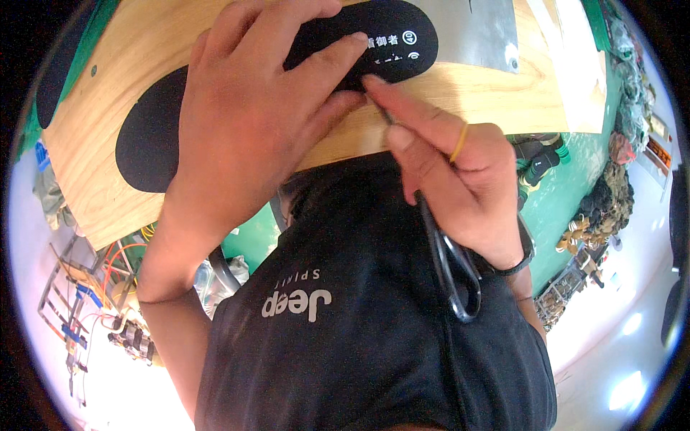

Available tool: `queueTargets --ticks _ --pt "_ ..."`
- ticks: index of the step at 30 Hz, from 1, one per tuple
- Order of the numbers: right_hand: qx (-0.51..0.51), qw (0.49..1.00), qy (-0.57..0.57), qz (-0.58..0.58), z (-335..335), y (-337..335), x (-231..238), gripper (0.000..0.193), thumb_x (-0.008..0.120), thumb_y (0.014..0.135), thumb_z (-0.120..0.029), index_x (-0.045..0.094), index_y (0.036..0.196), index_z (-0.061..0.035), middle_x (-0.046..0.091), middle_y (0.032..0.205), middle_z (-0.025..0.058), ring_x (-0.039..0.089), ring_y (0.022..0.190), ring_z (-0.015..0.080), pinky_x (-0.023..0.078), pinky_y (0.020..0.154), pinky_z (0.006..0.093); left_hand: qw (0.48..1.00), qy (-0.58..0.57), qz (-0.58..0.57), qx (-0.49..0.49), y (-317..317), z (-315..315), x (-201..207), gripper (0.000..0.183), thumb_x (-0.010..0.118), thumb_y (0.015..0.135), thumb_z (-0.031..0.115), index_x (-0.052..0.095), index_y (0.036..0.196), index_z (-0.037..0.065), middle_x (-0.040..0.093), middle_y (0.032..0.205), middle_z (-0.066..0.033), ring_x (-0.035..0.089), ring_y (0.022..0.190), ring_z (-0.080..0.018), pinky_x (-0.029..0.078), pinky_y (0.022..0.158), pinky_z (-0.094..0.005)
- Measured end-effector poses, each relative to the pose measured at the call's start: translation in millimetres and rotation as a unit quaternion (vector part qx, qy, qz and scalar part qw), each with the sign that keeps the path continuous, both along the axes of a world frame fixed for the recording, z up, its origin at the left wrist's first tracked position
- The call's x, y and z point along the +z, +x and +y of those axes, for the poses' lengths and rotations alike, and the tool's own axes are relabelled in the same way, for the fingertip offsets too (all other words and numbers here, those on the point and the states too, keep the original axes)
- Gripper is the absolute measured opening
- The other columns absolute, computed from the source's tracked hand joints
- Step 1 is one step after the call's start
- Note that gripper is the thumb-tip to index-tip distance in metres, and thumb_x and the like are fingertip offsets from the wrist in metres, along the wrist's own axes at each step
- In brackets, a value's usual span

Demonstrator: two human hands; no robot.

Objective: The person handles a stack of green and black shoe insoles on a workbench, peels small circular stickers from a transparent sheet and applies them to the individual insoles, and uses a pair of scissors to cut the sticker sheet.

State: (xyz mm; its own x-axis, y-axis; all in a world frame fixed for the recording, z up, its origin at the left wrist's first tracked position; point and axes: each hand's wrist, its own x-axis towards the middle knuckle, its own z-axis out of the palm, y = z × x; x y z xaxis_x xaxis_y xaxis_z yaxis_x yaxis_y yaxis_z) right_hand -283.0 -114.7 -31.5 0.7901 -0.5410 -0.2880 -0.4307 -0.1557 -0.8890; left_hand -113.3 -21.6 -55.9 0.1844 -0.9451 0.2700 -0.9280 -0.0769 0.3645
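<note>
A black insole-shaped piece (399, 21) with white print near its narrower end lies on the wooden tabletop. My left hand (241, 122) rests across it, fingers spread and index fingertip touching the printed end. The wider black end (147, 140) shows left of that hand; the middle is hidden, so whether both ends are one piece is unclear. In my right hand (456, 169) is a pair of scissors with black loop handles (460, 287) hanging below the palm. Their tip, mostly covered by my fingers, points at the piece's near edge, close to my left thumb.
The wooden tabletop (460, 100) carries a grey sheet (481, 32) at the far right and a white strip (578, 79) along its right side. Another dark rounded shape (68, 68) sits at the left edge. Piled goods (604, 194) stand on the green floor to the right.
</note>
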Motion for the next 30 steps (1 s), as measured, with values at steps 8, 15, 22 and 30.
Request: queueTargets --ticks 8,15,22,30 --pt "-0.018 1.0 0.015 0.008 -3.3 -3.1 1.7 0.032 0.05 0.093 -0.004 0.059 0.123 -0.0013 0.061 0.07 0.0004 0.046 0.051 0.0033 0.037 0.049 0.0174 1.0 -0.006 0.015 -0.007 2.9 4.4 -3.8 0.042 0.072 0.071 0.023 0.065 0.112 0.017 0.057 0.12 -0.0047 0.053 0.105 -0.0291 0.044 0.09 -0.0394" --pt "-0.065 0.995 0.067 0.028 -7.4 -10.2 5.0 0.032 0.05 0.093 -0.005 0.058 0.124 -0.0008 0.059 0.068 -0.0003 0.046 0.051 0.0031 0.037 0.049 0.0175 1.0 0.012 -0.003 -0.011 2.3 4.2 -3.1 0.043 0.073 0.071 0.026 0.065 0.112 0.018 0.056 0.12 -0.0054 0.053 0.104 -0.0293 0.043 0.09 -0.0395" --pt "-0.006 0.999 -0.045 0.003 -4.9 -7.9 -2.2 0.032 0.049 0.095 -0.007 0.057 0.126 -0.004 0.055 0.063 -0.0032 0.045 0.051 0.0022 0.038 0.05 0.0174 1.0 0.015 -0.023 0.003 -0.4 1.7 -1.7 0.043 0.073 0.07 0.025 0.066 0.112 0.02 0.056 0.12 -0.0054 0.052 0.103 -0.0293 0.043 0.089 -0.0385" --pt "0.003 1.0 0.003 0.002 -2.8 -6.7 -1.0 0.033 0.05 0.094 -0.006 0.057 0.126 -0.0033 0.058 0.066 -0.0021 0.046 0.051 0.0023 0.037 0.05 0.017 1.0 0.007 -0.019 -0.01 1.0 0.5 -3.9 0.043 0.073 0.07 0.026 0.065 0.113 0.021 0.056 0.12 -0.0051 0.052 0.102 -0.0296 0.044 0.088 -0.0387"
